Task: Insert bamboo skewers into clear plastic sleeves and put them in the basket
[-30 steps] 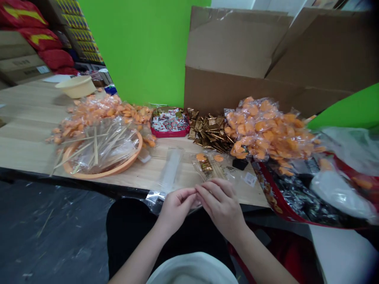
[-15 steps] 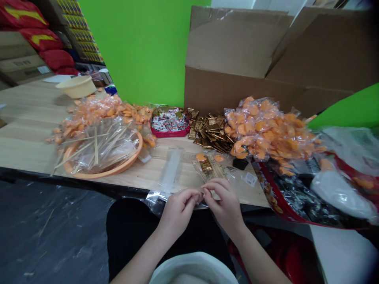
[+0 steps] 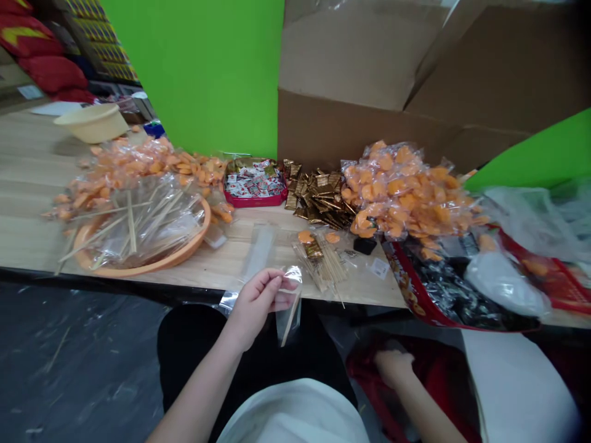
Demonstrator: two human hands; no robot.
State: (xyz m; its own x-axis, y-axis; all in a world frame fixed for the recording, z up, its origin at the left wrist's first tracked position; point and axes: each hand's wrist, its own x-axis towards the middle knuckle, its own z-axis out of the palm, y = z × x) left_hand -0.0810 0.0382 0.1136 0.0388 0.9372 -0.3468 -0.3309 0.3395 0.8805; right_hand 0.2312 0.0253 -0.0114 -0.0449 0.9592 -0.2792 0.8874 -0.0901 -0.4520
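My left hand (image 3: 258, 301) is closed on a small clear plastic bag (image 3: 296, 311) over my lap, just off the table's front edge. Thin wooden sticks (image 3: 289, 320) show inside that bag. Down to the right, my right hand (image 3: 393, 365) reaches into a dark red container (image 3: 446, 369) below table height; its fingers are blurred and partly hidden. On the table beyond my left hand lies a bundle of loose wooden sticks (image 3: 330, 264), with a gold packet (image 3: 313, 248) on top. Flat clear bags (image 3: 259, 249) are stacked beside it.
An orange basin (image 3: 184, 249) at the left holds bagged sticks. Behind are a pink tray (image 3: 256, 202) of small sachets, gold packets (image 3: 323, 194) and bagged orange pieces (image 3: 401, 184). A red box (image 3: 401, 289) with black packets sits right. Cardboard (image 3: 341, 123) stands at the back.
My hands were together at the table edge and have parted. The left has come up with the bag of sticks; the right has dropped down and right into the red container.
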